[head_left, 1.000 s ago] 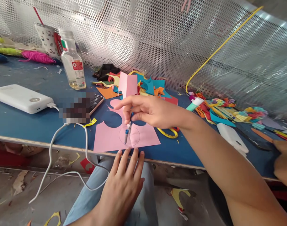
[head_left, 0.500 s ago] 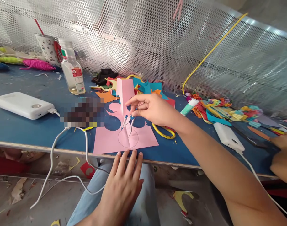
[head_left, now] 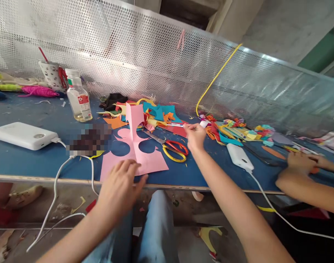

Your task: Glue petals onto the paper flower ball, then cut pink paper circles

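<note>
A folded sheet of pink paper point(head_left: 153, 164) with round cut-outs lies at the table's front edge. Over its lower part is my left hand point(head_left: 121, 182), fingers loosely bent and thumb apart, holding nothing; it hides much of the circle drawn there. My right hand point(head_left: 195, 137) is closed, its fingertips pinching a drawing compass point(head_left: 176, 125) that points left across the coloured scraps. Just left of that hand rest scissors point(head_left: 173, 151) with red and yellow handles, their blades reaching toward the pink paper.
Coloured paper scraps point(head_left: 158, 111) are heaped behind the pink sheet. A glass bottle point(head_left: 79, 100) and a cabled white power bank point(head_left: 24, 136) stand left. Another white power bank point(head_left: 239, 157) lies right, near another person's hands point(head_left: 300, 164). A perforated metal panel point(head_left: 145, 54) backs the table.
My right hand has lifted the compass off the pink paper and carried it right, above the scissors. My left hand has risen from the table edge onto the paper. The view has shifted right.
</note>
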{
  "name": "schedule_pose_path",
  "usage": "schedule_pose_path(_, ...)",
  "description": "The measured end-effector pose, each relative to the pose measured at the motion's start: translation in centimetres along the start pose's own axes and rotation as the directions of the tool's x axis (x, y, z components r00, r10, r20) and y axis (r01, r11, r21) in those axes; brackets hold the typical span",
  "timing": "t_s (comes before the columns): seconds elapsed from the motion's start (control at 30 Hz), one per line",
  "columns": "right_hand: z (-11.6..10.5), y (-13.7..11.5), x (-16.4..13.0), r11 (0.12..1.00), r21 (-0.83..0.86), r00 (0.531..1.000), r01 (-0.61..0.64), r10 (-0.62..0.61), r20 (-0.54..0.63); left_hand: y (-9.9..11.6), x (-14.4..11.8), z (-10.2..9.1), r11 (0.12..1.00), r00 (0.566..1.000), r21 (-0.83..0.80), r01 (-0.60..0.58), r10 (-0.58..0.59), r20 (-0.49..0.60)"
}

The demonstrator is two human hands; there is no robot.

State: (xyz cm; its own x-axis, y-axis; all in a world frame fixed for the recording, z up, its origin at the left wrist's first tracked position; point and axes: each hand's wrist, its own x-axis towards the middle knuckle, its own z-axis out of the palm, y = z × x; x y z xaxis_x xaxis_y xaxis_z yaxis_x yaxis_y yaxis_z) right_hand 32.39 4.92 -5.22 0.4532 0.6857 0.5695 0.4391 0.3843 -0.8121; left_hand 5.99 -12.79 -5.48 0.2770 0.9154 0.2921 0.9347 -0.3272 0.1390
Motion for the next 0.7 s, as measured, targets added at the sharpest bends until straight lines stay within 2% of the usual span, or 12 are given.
schedule_pose_path(0.1, 1.9, 2.3, 0.0, 0.987, -0.142, 0.994, -0.082, 0.091, 0.055, -0.6, 2.9, -1.1, 0.981, 0.985, 0.085, 0.175, -0.175, -0.016)
schedule_pose_path(0.17, 2.2, 2.9, -0.3, 0.963, -0.246, 0.981, -0.108, 0.143, 0.129, -0.7, 4.3, -1.6, 0.964, 0.969, 0.116, 0.240, -0.244, 0.029)
schedule_pose_path(0.23, 1.8, 2.7, -0.7, 0.933, -0.349, 0.958, -0.091, 0.177, 0.224, -0.9, 5.3, -2.0, 0.958, 0.960, 0.128, 0.255, -0.267, 0.088)
schedule_pose_path(0.33, 0.1, 1.5, -1.4, 0.875, -0.484, 0.909, 0.019, 0.187, 0.372, -1.6, 6.2, -2.6, 0.963, 0.944, 0.119, 0.243, -0.263, 0.198)
schedule_pose_path(0.43, -1.9, 0.0, -2.3, 0.799, -0.580, 0.840, 0.155, 0.203, 0.504, -2.7, 7.0, -3.0, 0.965, 0.910, 0.076, 0.253, -0.264, 0.321)
schedule_pose_path(0.53, -3.2, -1.1, -3.1, 0.731, -0.634, 0.745, 0.251, 0.272, 0.609, -3.7, 7.8, -2.8, 0.958, 0.881, -0.032, 0.285, -0.249, 0.403)
schedule_pose_path(0.7, -3.2, -2.4, -3.3, 0.671, -0.661, 0.616, 0.335, 0.375, 0.693, -4.0, 7.8, -2.0, 0.868, 0.881, -0.329, 0.372, -0.218, 0.419)
